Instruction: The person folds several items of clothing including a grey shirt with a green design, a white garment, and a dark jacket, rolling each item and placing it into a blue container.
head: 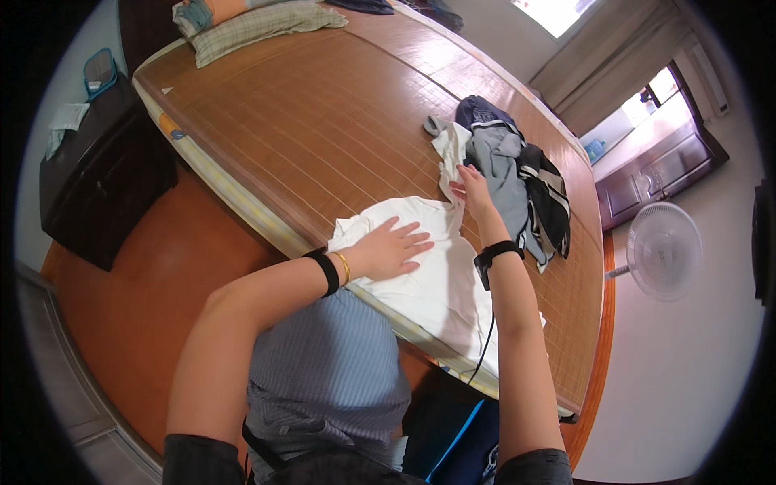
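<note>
A white shirt [448, 285] lies spread over the near edge of a bed covered with a brown woven mat [303, 127]. Pressed on its upper left part is my left hand [394, 248], palm down with the fingers apart. My right hand [471, 189] is at the shirt's far side, fingers partly bent, beside a strip of white cloth [451, 148] that runs up to the clothes pile. Whether the fingers pinch that cloth is hidden by the hand. Just right of it lies a heap of clothes, with a grey garment [500, 170] and a black one with pale stripes [542, 194].
A checked pillow [267, 33] rests at the bed's far left end. Left of the bed stands a dark nightstand [103, 176] with a blue-framed mirror [100, 73]. A fan [664, 251] is at the right. A thin black cable [485, 351] hangs by my right arm.
</note>
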Tool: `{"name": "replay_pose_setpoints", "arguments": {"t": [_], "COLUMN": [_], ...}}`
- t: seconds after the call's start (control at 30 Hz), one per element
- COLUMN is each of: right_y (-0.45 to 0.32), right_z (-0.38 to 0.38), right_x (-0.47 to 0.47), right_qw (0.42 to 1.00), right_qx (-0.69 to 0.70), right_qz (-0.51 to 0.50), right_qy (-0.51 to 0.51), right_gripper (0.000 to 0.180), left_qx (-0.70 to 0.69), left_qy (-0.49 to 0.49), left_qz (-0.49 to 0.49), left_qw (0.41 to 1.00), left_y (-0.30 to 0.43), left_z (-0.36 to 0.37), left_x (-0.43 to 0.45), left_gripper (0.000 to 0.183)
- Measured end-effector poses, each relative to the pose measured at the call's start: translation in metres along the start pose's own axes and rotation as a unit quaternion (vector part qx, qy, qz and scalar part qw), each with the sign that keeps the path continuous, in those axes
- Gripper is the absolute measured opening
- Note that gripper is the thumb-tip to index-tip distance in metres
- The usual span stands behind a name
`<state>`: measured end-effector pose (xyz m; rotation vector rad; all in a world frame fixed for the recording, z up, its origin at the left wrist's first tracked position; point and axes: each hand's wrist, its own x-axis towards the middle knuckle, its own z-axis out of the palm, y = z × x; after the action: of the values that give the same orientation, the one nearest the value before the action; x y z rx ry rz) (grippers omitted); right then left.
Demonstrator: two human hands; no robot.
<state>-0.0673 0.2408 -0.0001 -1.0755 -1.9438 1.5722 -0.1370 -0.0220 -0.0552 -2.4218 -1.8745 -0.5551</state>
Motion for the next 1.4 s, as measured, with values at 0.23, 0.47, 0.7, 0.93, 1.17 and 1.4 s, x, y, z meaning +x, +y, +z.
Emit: {"name": "replay_pose_setpoints", "arguments": {"t": [0.23,0.47,0.7,0.93,1.17,1.4], "right_y": [0.021,-0.033,-0.002,0.064,0.072,0.086], "right_z": [-0.002,-0.025,-0.119,-0.098,-0.026,-0.087], "right_x": [0.047,-0.023,-0.167,-0.289,-0.364,-0.361], "right_qw": [0.991,0.961,0.967,0.978,0.908,0.972], "right_qx": [0.126,0.234,0.249,-0.128,-0.328,-0.125], "right_qz": [0.050,-0.082,-0.045,-0.139,-0.172,-0.086], "right_qy": [-0.019,-0.120,-0.025,0.089,0.194,0.178], "right_gripper": [0.024,0.033,0.037,0.020,0.038,0.051], "left_qx": [0.001,-0.011,-0.018,0.032,0.066,0.023], "left_qy": [0.037,-0.001,0.025,-0.045,-0.036,0.050], "left_qz": [0.010,-0.008,0.033,0.000,0.005,0.016], "left_qw": [0.999,1.000,0.999,0.998,0.997,0.998], "left_y": [-0.002,-0.005,-0.008,0.007,0.008,0.024], "left_z": [-0.003,-0.001,-0.012,-0.017,-0.016,-0.021], "left_x": [0.002,0.000,0.000,0.010,0.009,0.009], "left_gripper": [0.052,0.052,0.048,0.043,0.042,0.030]}}
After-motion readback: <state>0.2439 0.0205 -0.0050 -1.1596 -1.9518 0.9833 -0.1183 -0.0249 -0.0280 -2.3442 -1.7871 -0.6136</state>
